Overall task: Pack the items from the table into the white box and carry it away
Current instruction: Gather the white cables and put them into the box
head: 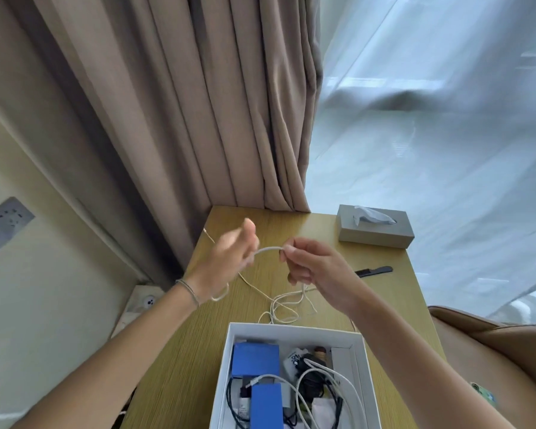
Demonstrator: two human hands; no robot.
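Both hands hold 1 white cable [268, 249] taut above the table [381, 289], apparently to coil it. The right hand [310, 267] pinches its end; the left hand [232, 258], fingers loosely curled, guides it. The white box [364, 366] sits below the wrists.

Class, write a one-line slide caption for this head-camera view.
Both hands hold a white cable above the table, white box waiting below.
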